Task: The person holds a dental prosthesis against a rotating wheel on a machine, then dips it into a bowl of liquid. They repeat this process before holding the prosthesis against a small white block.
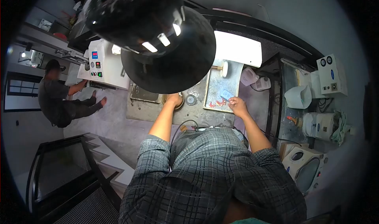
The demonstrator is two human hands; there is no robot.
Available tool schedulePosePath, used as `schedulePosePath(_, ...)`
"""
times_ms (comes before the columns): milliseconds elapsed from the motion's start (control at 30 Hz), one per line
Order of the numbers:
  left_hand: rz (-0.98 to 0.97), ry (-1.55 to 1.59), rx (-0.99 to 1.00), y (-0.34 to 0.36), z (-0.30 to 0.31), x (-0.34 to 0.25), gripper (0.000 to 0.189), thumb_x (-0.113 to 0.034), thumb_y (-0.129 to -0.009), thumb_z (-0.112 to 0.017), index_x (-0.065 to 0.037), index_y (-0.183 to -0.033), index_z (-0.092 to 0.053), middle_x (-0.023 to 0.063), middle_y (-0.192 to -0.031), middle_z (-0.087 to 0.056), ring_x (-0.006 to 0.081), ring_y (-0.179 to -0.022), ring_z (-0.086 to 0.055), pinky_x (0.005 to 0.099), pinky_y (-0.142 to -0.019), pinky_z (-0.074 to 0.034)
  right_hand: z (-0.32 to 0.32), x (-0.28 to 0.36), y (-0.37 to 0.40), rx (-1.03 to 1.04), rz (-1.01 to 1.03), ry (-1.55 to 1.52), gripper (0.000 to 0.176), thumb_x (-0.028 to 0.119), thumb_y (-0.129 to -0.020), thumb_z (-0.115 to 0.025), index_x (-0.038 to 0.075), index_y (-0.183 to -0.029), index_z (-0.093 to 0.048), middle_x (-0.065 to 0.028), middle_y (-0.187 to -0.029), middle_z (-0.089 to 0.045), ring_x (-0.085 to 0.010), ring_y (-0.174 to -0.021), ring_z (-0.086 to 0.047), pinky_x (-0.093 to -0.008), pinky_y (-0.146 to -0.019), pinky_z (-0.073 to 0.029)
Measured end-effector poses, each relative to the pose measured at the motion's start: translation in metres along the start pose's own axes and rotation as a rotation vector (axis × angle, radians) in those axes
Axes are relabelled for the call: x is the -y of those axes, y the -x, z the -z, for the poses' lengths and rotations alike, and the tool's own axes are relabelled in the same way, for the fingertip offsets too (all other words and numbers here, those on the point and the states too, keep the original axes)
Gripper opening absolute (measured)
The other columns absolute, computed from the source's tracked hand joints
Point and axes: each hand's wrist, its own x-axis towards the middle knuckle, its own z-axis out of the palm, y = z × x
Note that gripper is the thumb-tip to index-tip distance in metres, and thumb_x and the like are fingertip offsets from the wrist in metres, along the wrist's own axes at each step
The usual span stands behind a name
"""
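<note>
My left hand (173, 99) reaches into a round brownish bowl (180, 103) on the workbench. Its fingers are mostly hidden by the bowl and the lamp shade above. Over the right edge of a shallow, light-coloured tray (209, 109), my right hand (237, 106) has its fingers bent together at a flat light-blue piece (226, 94), which it appears to pinch. Small curved red pieces (219, 103) lie in the tray beside it. A dark round ribbed object (191, 100) sits between the bowl and the tray.
A large black lamp (169, 54) hangs over the bench (154, 115). To the left stands a white machine with a display (103, 62); a co-worker (59, 91) sits beyond it. Plastic jugs (249, 77) are right of the tray, with a white pitcher (298, 97) and more machines (331, 76) farther right.
</note>
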Motion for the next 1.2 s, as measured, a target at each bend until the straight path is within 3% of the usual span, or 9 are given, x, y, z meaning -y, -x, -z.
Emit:
schedulePosePath(100,0.002,0.068,0.129,0.002,0.011,0.0,0.034,-0.01,-0.071,-0.055,0.011,-0.098,-0.057,0.0298,-0.104,-0.054,0.0354,-0.103,-0.053,0.0387,-0.086,-0.044,0.003,0.01,0.001,0.034,-0.089,0.021,0.025,0.008,-0.07,-0.066,0.0,-0.093,-0.06,-0.0094,-0.083,-0.062,-0.0162,-0.074,-0.06,-0.0275,-0.069,-0.047)
schedulePosePath(167,-0.036,0.061,-0.017,-0.005,-0.005,0.017,0.029,-0.012,-0.07,-0.056,0.01,-0.09,-0.06,0.0268,-0.093,-0.06,0.033,-0.09,-0.06,0.0381,-0.074,-0.048,0.002,0.009,0.0,0.03,-0.088,0.03,0.024,0.008,-0.07,-0.066,0.0,-0.092,-0.06,-0.009,-0.082,-0.062,-0.0158,-0.074,-0.06,-0.0273,-0.069,-0.047)
schedulePosePath(233,0.133,0.381,0.257,-0.006,0.002,0.02,0.017,-0.009,-0.072,-0.052,0.005,-0.08,-0.059,0.018,-0.074,-0.062,0.0252,-0.063,-0.06,0.0347,-0.055,-0.046,0.001,0.008,-0.001,0.03,-0.083,0.039,0.024,0.007,-0.07,-0.066,0.0,-0.092,-0.06,-0.0087,-0.082,-0.062,-0.0155,-0.073,-0.06,-0.0272,-0.069,-0.047)
schedulePosePath(267,0.005,0.617,0.393,-0.03,-0.022,0.044,0.013,-0.006,-0.076,-0.044,0.0,-0.074,-0.056,0.01,-0.06,-0.056,0.0157,-0.045,-0.048,0.0287,-0.043,-0.037,0.001,0.007,-0.002,0.029,-0.097,0.038,0.024,0.007,-0.07,-0.066,0.001,-0.092,-0.06,-0.0082,-0.081,-0.062,-0.0151,-0.073,-0.059,-0.027,-0.069,-0.047)
schedulePosePath(433,0.113,0.96,0.434,-0.01,0.006,0.038,0.022,-0.01,-0.082,-0.037,-0.001,-0.08,-0.057,0.0076,-0.061,-0.055,0.0137,-0.051,-0.052,0.0259,-0.045,-0.04,-0.001,0.009,-0.003,0.026,-0.121,0.046,0.022,0.008,-0.07,-0.066,0.002,-0.09,-0.061,-0.0072,-0.078,-0.062,-0.0145,-0.071,-0.059,-0.0264,-0.068,-0.046)
schedulePosePath(500,0.187,1.238,0.41,-0.01,0.009,0.039,0.017,-0.006,-0.075,-0.04,-0.001,-0.079,-0.057,0.0084,-0.064,-0.057,0.0151,-0.052,-0.055,0.0258,-0.046,-0.044,0.0,0.011,-0.002,-0.005,-0.091,0.072,0.02,0.008,-0.07,-0.065,0.001,-0.088,-0.062,-0.0028,-0.072,-0.06,-0.0091,-0.065,-0.055,-0.0223,-0.064,-0.045)
schedulePosePath(633,0.078,1.557,0.495,-0.007,0.02,0.044,0.025,-0.008,-0.08,-0.034,0.005,-0.089,-0.054,0.0176,-0.078,-0.06,0.0276,-0.068,-0.062,0.0353,-0.058,-0.051,0.001,0.015,-0.001,0.0,-0.109,0.066,0.019,0.008,-0.07,-0.065,0.001,-0.088,-0.062,-0.0029,-0.071,-0.06,-0.009,-0.064,-0.055,-0.0224,-0.063,-0.045)
schedulePosePath(833,0.043,1.658,0.511,0.002,0.032,0.049,0.029,-0.017,-0.086,-0.038,0.006,-0.091,-0.053,0.0199,-0.081,-0.061,0.0298,-0.068,-0.062,0.035,-0.059,-0.051,-0.001,0.012,-0.002,0.01,-0.139,0.06,0.019,0.007,-0.07,-0.066,0.003,-0.088,-0.062,-0.006,-0.076,-0.062,-0.0132,-0.069,-0.059,-0.0254,-0.067,-0.046)
schedulePosePath(1200,-0.062,1.632,0.414,0.013,0.042,0.056,0.014,-0.004,-0.085,-0.043,0.001,-0.094,-0.051,0.0197,-0.088,-0.061,0.029,-0.072,-0.063,0.0337,-0.059,-0.053,-0.003,0.008,-0.002,-0.013,-0.115,0.025,0.017,0.004,-0.07,-0.064,0.002,-0.087,-0.061,-0.0026,-0.071,-0.06,-0.0094,-0.063,-0.055,-0.0229,-0.063,-0.044)
